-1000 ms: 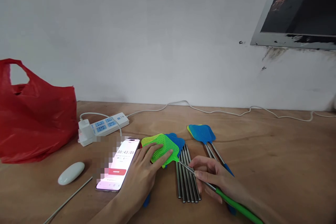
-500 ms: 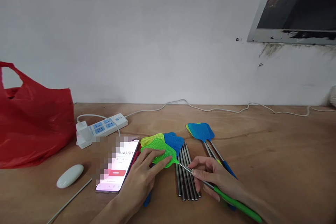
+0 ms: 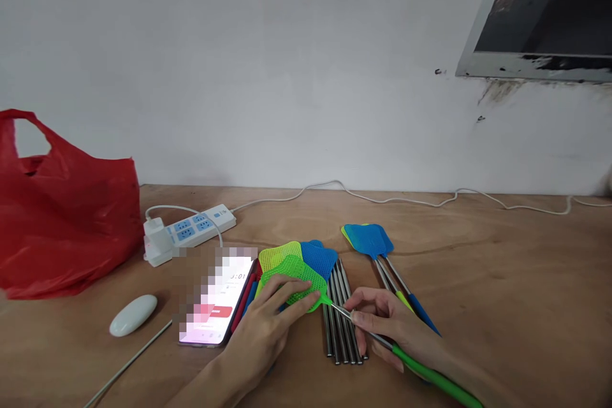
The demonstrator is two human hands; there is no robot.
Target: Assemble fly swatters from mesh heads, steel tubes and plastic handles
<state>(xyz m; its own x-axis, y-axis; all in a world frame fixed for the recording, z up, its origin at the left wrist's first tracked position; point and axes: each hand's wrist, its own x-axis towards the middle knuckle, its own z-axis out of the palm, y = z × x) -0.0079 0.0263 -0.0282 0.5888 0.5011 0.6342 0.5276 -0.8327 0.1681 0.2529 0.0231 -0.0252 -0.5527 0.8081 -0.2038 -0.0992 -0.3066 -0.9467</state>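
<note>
A green fly swatter point(image 3: 296, 274) lies across a pile of swatter heads, yellow and blue point(image 3: 318, 256). My left hand point(image 3: 268, 328) rests on the green mesh head, fingers flat and holding its edge. My right hand point(image 3: 387, 325) pinches the swatter's thin metal rod, which ends in a green handle point(image 3: 433, 377) at the lower right. Under the rod lies a row of several bare metal rods point(image 3: 342, 325). Further right lies a pair of assembled swatters with a blue head point(image 3: 368, 240).
A lit phone point(image 3: 217, 306) lies left of my left hand. A white oval object point(image 3: 133, 315), a thin rod, a white power strip point(image 3: 189, 233) with cables and a red plastic bag point(image 3: 62, 210) occupy the wooden table's left side. A white wall stands behind.
The green head has slid slightly down and right over the pile. My left fingers have shifted from lying on top of the mesh to its lower edge. My right hand stays pinched on the rod.
</note>
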